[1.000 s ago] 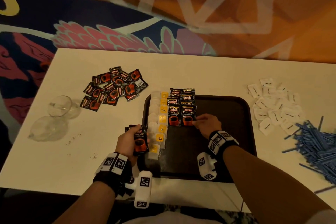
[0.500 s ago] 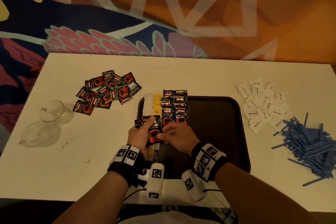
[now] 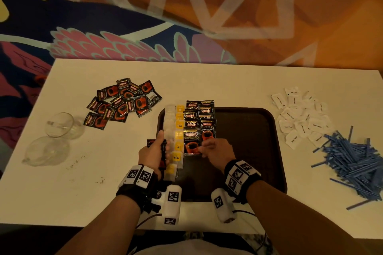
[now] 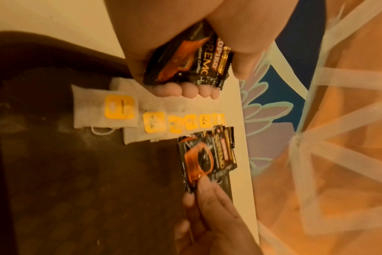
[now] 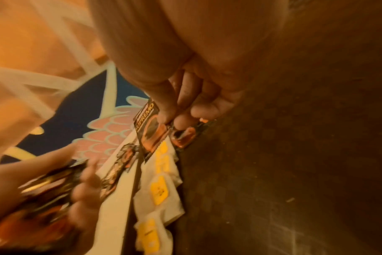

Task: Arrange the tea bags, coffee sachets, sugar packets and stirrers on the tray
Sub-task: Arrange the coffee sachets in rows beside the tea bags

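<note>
A dark brown tray (image 3: 259,130) lies on the white table. Along its left edge runs a column of tea bags (image 3: 178,136) with yellow tags, and beside it two columns of black coffee sachets (image 3: 200,114). My right hand (image 3: 215,150) pinches one coffee sachet (image 3: 191,144) by its lower corner at the near end of those columns; the same sachet (image 5: 149,134) shows in the right wrist view. My left hand (image 3: 154,151) grips a small stack of coffee sachets (image 4: 192,57) on edge, just left of the tea bags (image 4: 120,110).
A loose pile of coffee sachets (image 3: 122,103) lies left of the tray. White sugar packets (image 3: 300,114) and a heap of blue stirrers (image 3: 352,159) sit on the right. Two clear glass cups (image 3: 51,136) lie at the left edge.
My right hand took a sachet from the left hand's stack and carried it right, to the near end of the coffee columns. The left hand drew back to the left with the remaining stack.
</note>
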Motion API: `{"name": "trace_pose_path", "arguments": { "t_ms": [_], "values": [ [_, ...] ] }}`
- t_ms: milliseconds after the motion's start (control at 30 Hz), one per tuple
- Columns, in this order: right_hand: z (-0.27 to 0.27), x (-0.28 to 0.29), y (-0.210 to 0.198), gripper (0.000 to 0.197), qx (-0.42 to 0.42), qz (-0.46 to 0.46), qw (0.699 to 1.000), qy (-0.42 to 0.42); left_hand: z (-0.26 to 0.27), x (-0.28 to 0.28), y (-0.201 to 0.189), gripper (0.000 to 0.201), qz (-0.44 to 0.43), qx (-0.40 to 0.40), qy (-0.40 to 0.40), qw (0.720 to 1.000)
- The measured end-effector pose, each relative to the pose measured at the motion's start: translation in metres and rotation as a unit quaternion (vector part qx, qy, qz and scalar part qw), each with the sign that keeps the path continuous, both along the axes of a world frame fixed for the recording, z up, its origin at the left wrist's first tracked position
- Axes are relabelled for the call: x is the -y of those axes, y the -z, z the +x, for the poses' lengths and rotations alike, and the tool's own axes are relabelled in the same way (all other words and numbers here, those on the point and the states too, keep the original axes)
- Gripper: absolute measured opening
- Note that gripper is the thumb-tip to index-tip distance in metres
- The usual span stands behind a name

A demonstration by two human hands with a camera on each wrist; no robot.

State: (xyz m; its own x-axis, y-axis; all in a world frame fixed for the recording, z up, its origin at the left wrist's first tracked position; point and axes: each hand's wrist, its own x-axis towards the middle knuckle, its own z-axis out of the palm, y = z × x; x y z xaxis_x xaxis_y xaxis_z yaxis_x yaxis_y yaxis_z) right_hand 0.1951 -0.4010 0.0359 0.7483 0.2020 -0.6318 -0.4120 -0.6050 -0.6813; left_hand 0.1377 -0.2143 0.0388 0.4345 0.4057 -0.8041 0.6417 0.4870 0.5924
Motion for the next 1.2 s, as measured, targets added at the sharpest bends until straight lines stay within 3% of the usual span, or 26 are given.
{"name": "trace_pose_path", "arguments": {
  "t_ms": [200, 300, 433, 567, 667, 867, 1200],
  "values": [
    [0.015, -0.008, 0.023, 0.023, -0.035, -0.037, 0.998, 0.022, -0.017, -0.024, 0.008, 0.041, 0.004, 0.005, -0.004, 1.0],
    [0.019, -0.014, 0.027, 0.008, -0.038, -0.063, 0.997, 0.006, -0.024, -0.031, 0.011, 0.039, -0.005, 0.008, -0.015, 1.0],
    [0.022, -0.021, 0.029, 0.021, -0.037, -0.083, 0.996, -0.001, -0.03, -0.045, 0.018, 0.056, -0.061, 0.023, -0.011, 0.998],
    [0.023, -0.022, 0.031, 0.02, -0.034, -0.099, 0.994, -0.007, -0.03, -0.046, 0.016, 0.039, -0.06, 0.024, -0.018, 0.998],
    [0.024, -0.022, 0.032, 0.006, -0.027, -0.101, 0.994, -0.004, -0.031, -0.044, 0.016, 0.037, -0.048, 0.021, -0.015, 0.999],
    [0.024, -0.023, 0.037, 0.019, -0.027, -0.123, 0.992, -0.02, -0.027, -0.039, 0.016, 0.038, -0.043, 0.024, -0.016, 0.999],
    [0.022, -0.014, 0.03, 0.019, -0.015, -0.116, 0.993, -0.015, -0.02, -0.025, 0.002, 0.029, -0.143, 0.054, -0.079, 0.985]
  ]
}}
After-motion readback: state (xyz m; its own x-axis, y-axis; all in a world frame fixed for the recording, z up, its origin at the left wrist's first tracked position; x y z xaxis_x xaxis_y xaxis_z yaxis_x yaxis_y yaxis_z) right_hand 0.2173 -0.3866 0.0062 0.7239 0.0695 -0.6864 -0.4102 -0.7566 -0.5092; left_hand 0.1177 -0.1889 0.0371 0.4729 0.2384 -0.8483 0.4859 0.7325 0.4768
